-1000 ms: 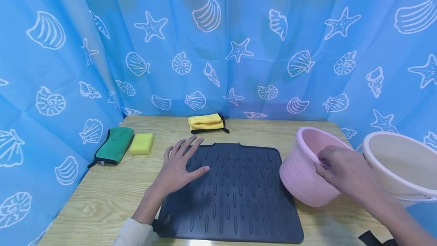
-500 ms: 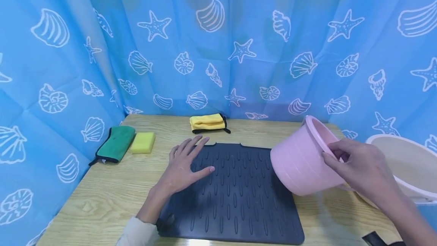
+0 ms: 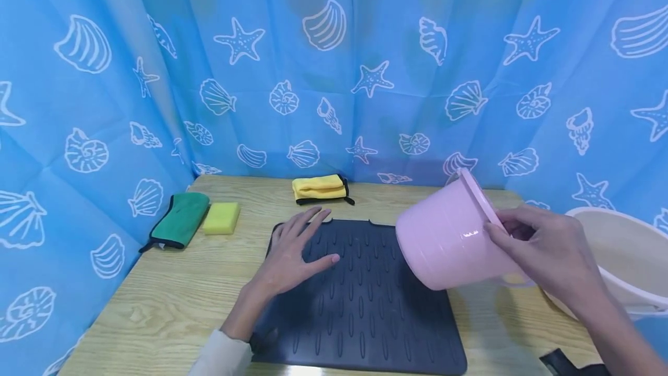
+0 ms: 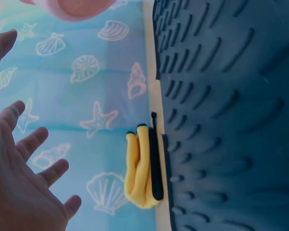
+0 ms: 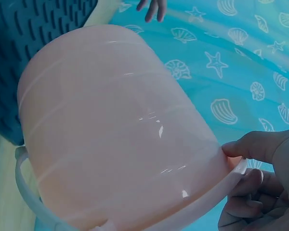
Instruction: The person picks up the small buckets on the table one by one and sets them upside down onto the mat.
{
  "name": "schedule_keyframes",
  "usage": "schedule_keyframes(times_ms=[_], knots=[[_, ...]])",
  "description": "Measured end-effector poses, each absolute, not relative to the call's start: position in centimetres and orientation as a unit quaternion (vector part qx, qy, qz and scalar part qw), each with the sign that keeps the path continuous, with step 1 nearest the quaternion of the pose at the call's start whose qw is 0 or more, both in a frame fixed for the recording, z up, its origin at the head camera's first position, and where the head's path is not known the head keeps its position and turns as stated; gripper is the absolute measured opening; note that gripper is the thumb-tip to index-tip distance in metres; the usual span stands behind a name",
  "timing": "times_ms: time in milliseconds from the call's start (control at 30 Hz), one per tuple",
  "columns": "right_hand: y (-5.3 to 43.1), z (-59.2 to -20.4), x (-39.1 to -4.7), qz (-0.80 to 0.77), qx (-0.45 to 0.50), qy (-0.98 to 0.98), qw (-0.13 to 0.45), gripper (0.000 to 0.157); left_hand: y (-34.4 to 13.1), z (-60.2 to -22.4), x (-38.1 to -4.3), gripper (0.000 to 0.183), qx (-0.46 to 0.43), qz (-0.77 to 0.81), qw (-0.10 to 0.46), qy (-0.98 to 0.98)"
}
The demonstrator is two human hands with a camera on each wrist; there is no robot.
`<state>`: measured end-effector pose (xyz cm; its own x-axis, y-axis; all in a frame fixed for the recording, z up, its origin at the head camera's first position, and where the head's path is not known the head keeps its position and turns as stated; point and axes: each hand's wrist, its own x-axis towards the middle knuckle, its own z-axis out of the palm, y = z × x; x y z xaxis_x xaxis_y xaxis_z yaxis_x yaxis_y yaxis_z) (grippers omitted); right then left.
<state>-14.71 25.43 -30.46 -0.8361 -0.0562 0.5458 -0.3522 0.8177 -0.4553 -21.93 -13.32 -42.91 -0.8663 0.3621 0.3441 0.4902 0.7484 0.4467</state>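
Observation:
A pink bucket [image 3: 449, 237] is tilted in the air over the right part of a dark ribbed mat [image 3: 360, 306], its mouth turned to the right. My right hand [image 3: 545, 245] pinches its rim between thumb and fingers, which the right wrist view shows at the rim [image 5: 202, 209]. The bucket's handle [image 5: 29, 185] hangs loose. Over the mat's left side my left hand [image 3: 292, 263] is held with fingers spread and nothing in it. The left wrist view shows that hand [image 4: 19, 178] apart from a folded yellow cloth [image 4: 142, 168].
A larger whitish basin [image 3: 621, 248] stands at the right. A yellow sponge [image 3: 221, 217] and a folded green cloth [image 3: 180, 219] lie at the table's left. A black object [image 3: 566, 361] sits near the front right. A blue shell-print curtain [image 3: 334, 74] encloses the back and sides.
My right hand has lifted the pink bucket away from the whitish basin and carried it left over the mat, tilting it further. My left hand has shifted slightly right, still spread.

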Motion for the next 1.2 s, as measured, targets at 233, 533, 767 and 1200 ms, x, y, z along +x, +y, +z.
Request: schedule_keyframes(times_ms=[233,533,767,1200], knots=[[24.7,-30.5,-14.8,0.323,0.084,-0.909,0.249,0.021,-11.9,-42.5,-22.0,0.087,-0.237,-0.293,0.113,-0.919],[23.9,-30.8,-15.2,0.371,0.089,-0.884,0.270,0.021,-10.2,-41.8,-22.0,0.087,-0.242,-0.335,0.099,-0.905],[23.4,-31.2,-15.6,0.385,0.092,-0.876,0.275,0.024,-9.0,-41.4,-22.1,0.089,-0.243,-0.365,0.093,-0.894],[21.9,-31.9,-16.0,0.411,0.093,-0.857,0.297,0.024,-7.4,-41.1,-22.8,0.100,-0.234,-0.464,0.052,-0.853]])
